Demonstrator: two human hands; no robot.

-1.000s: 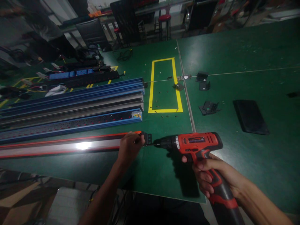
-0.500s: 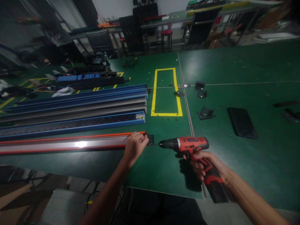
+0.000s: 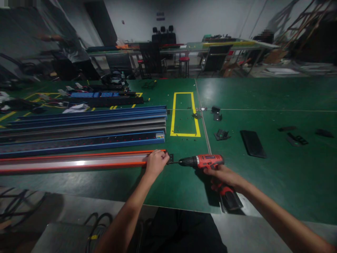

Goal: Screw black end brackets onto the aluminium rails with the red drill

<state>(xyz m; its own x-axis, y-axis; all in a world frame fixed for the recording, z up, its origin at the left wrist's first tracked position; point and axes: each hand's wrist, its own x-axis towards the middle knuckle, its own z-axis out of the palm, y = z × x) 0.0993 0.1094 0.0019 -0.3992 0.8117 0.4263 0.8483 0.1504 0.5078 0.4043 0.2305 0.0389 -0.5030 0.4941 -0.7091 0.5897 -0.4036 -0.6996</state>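
A long orange-edged rail [image 3: 100, 161] with a pale shiny inside lies along the near side of the green table. My left hand [image 3: 158, 161] is closed over its right end, beside a small black end bracket [image 3: 171, 158]. My right hand [image 3: 223, 177] is wrapped round the grip of a red and black power drill [image 3: 207, 161]. The drill lies level and points left, its thin bit reaching the bracket by my left fingertips. Whether a screw sits at the bit's tip is too small to tell.
Blue and grey rails [image 3: 105, 119] lie behind the orange one. A yellow tape rectangle [image 3: 185, 135] marks the green table [image 3: 184, 189]. Black brackets [image 3: 222, 134] and a flat black block [image 3: 252, 143] lie to the right. A person [image 3: 76, 52] stands at the back left.
The view has tilted up, showing more of the room. The drill's handle has swung so that its battery end sits higher and closer in; both hands keep their hold.
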